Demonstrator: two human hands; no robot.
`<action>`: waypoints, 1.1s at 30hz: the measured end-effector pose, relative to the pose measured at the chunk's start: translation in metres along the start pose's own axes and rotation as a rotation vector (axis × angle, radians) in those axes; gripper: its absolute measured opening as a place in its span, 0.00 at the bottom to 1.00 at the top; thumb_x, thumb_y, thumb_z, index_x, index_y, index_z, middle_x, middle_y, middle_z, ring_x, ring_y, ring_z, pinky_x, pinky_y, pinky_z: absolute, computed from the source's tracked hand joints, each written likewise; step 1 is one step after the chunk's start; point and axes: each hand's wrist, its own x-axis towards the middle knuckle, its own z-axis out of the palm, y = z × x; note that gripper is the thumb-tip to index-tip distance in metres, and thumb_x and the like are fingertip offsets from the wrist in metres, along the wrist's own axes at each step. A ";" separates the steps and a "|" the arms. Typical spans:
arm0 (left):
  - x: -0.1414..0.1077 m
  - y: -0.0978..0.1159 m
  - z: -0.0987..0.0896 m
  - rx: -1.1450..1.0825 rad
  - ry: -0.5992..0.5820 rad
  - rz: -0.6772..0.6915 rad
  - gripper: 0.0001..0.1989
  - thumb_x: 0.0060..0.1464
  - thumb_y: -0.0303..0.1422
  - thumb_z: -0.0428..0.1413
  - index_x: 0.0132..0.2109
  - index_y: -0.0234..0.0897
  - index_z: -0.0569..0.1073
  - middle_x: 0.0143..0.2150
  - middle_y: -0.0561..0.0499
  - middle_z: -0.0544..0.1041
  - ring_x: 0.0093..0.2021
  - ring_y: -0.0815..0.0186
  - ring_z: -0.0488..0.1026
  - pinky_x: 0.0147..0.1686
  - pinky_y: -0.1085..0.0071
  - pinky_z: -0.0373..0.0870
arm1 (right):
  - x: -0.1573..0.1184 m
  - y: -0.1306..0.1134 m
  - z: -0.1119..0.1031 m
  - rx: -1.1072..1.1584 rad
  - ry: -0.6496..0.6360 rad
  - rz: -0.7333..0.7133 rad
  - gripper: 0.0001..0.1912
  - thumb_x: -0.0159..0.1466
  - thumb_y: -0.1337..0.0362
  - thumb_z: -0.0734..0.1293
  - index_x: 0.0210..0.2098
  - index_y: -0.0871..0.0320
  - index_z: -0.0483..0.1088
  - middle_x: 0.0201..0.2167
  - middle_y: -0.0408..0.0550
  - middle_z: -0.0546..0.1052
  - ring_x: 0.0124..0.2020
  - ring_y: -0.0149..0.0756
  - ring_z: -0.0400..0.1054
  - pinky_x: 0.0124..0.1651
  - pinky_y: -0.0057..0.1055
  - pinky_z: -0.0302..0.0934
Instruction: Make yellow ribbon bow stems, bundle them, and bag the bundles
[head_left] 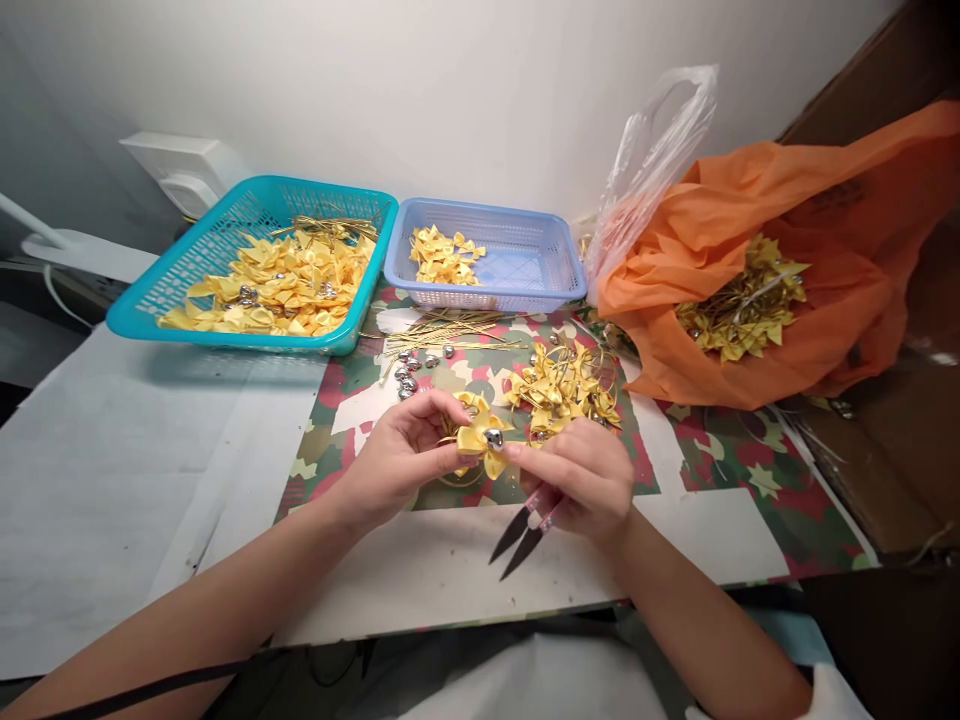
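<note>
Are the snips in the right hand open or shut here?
Open, at least partly: the snips jut from the right hand with their two dark blades apart at the tips.

The person's bare left forearm (225,580) slants up from the lower left corner of the frame to a nearly straight wrist (351,508), and the left hand (405,445) sits just left of the lower centre, its thumb (439,462) and bent index finger (439,403) brought together in a pinch pointing right. From the lower right, the bare right forearm (697,610) rises leftward to the right hand (585,475), back upward right of centre, its index finger (547,468) stretched left and the other fingers curled under.
</note>
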 end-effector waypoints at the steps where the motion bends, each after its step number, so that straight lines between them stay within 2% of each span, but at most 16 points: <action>1: 0.000 0.000 0.000 0.000 0.002 0.000 0.15 0.38 0.31 0.72 0.29 0.37 0.73 0.26 0.56 0.75 0.24 0.73 0.71 0.24 0.78 0.70 | 0.001 -0.001 0.000 0.043 0.021 0.073 0.13 0.64 0.71 0.62 0.44 0.53 0.74 0.16 0.38 0.70 0.18 0.28 0.59 0.24 0.30 0.50; 4: 0.001 0.000 0.001 0.023 -0.001 -0.017 0.15 0.38 0.32 0.72 0.29 0.36 0.72 0.26 0.55 0.74 0.24 0.72 0.71 0.23 0.77 0.70 | 0.005 -0.006 0.001 0.206 0.051 0.373 0.09 0.61 0.70 0.65 0.38 0.52 0.75 0.16 0.36 0.66 0.17 0.27 0.57 0.22 0.26 0.51; 6: 0.000 0.000 0.001 0.059 -0.011 -0.029 0.14 0.40 0.32 0.71 0.30 0.36 0.72 0.27 0.55 0.74 0.25 0.71 0.71 0.24 0.77 0.70 | 0.007 -0.008 0.003 0.349 -0.009 0.553 0.03 0.60 0.66 0.68 0.34 0.55 0.75 0.15 0.35 0.63 0.16 0.25 0.54 0.20 0.25 0.49; 7: 0.000 -0.001 0.001 0.080 -0.015 -0.028 0.13 0.41 0.32 0.71 0.30 0.36 0.73 0.27 0.55 0.74 0.25 0.71 0.72 0.25 0.77 0.71 | 0.009 -0.009 0.004 0.415 -0.053 0.624 0.04 0.59 0.63 0.70 0.31 0.56 0.75 0.14 0.35 0.61 0.15 0.24 0.52 0.19 0.24 0.48; 10: 0.001 -0.003 0.000 0.136 -0.010 0.009 0.11 0.41 0.28 0.70 0.30 0.35 0.74 0.29 0.54 0.75 0.28 0.71 0.72 0.29 0.77 0.72 | 0.011 -0.010 0.008 0.556 -0.162 0.806 0.12 0.57 0.57 0.72 0.23 0.58 0.72 0.13 0.35 0.61 0.15 0.23 0.50 0.18 0.24 0.46; 15: 0.002 -0.006 -0.004 0.069 0.011 0.062 0.11 0.43 0.27 0.69 0.34 0.37 0.76 0.29 0.54 0.75 0.28 0.73 0.72 0.27 0.80 0.72 | 0.017 -0.008 0.004 0.767 -0.218 1.056 0.18 0.57 0.51 0.69 0.21 0.58 0.69 0.15 0.37 0.61 0.17 0.23 0.49 0.18 0.24 0.44; 18: 0.003 -0.004 -0.004 -0.026 0.015 0.029 0.14 0.43 0.31 0.70 0.37 0.37 0.76 0.28 0.54 0.76 0.27 0.73 0.72 0.27 0.79 0.73 | 0.022 -0.005 -0.001 0.799 -0.161 1.133 0.18 0.56 0.52 0.70 0.20 0.58 0.67 0.15 0.36 0.59 0.17 0.23 0.47 0.19 0.24 0.43; 21: 0.002 -0.002 -0.004 -0.096 0.025 -0.070 0.17 0.41 0.32 0.72 0.38 0.37 0.76 0.27 0.54 0.77 0.27 0.73 0.74 0.29 0.79 0.74 | 0.023 -0.002 -0.002 0.796 -0.150 1.168 0.19 0.54 0.51 0.72 0.20 0.58 0.67 0.16 0.36 0.57 0.18 0.22 0.45 0.20 0.25 0.41; 24: 0.002 -0.001 -0.005 -0.198 0.026 -0.156 0.17 0.42 0.32 0.71 0.40 0.39 0.76 0.25 0.57 0.76 0.25 0.74 0.73 0.28 0.81 0.74 | 0.021 0.002 -0.002 0.991 -0.240 1.219 0.23 0.54 0.48 0.72 0.20 0.58 0.63 0.16 0.34 0.52 0.18 0.22 0.42 0.20 0.25 0.37; 27: 0.003 0.000 -0.008 -0.285 0.006 -0.164 0.17 0.43 0.32 0.71 0.40 0.41 0.76 0.23 0.58 0.75 0.25 0.75 0.74 0.27 0.83 0.73 | 0.021 0.005 -0.004 1.253 -0.349 1.270 0.26 0.55 0.46 0.72 0.20 0.56 0.58 0.15 0.31 0.47 0.17 0.21 0.37 0.19 0.25 0.32; 30: 0.003 0.001 -0.009 -0.318 -0.038 -0.163 0.17 0.42 0.31 0.71 0.40 0.41 0.77 0.23 0.57 0.75 0.27 0.73 0.75 0.31 0.82 0.75 | 0.021 0.007 -0.007 1.343 -0.412 1.278 0.28 0.56 0.46 0.72 0.19 0.56 0.54 0.15 0.30 0.47 0.17 0.20 0.36 0.19 0.25 0.32; 32: 0.003 0.004 -0.009 -0.359 -0.038 -0.176 0.18 0.41 0.31 0.71 0.41 0.41 0.77 0.24 0.57 0.75 0.29 0.72 0.76 0.33 0.79 0.76 | 0.020 0.011 -0.010 1.294 -0.369 1.261 0.25 0.57 0.46 0.71 0.21 0.57 0.59 0.15 0.31 0.48 0.16 0.21 0.37 0.19 0.26 0.33; 33: 0.002 0.006 -0.009 -0.384 -0.030 -0.177 0.18 0.41 0.31 0.72 0.41 0.41 0.77 0.24 0.57 0.74 0.28 0.72 0.75 0.33 0.78 0.76 | 0.019 0.014 -0.013 1.232 -0.297 1.251 0.22 0.58 0.46 0.70 0.23 0.58 0.64 0.15 0.31 0.48 0.16 0.21 0.37 0.19 0.26 0.33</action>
